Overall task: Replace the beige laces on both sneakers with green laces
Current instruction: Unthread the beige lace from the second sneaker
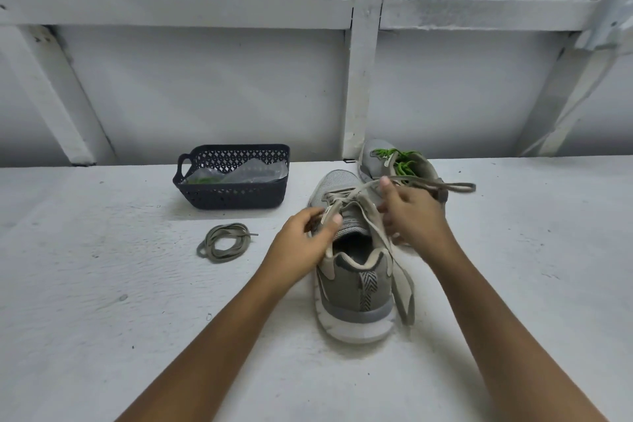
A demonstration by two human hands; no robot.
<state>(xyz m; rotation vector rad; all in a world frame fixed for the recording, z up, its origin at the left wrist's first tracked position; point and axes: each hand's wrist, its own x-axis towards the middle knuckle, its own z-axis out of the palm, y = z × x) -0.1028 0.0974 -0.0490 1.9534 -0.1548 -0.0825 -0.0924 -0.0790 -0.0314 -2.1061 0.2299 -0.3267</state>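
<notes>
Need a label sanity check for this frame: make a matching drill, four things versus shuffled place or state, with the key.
Things
1. near sneaker
2. far sneaker
3. coiled lace
4. basket

Place or state
A. holds a clear bag
B. wears green laces
C. has a beige lace threaded in it
D. lies loose on the table

Pairs: 1-C, 2-B, 3-D, 4-A

Right hand (414,212) hides part of the far sneaker (376,161) — what fills the basket (236,198) is unclear.
</notes>
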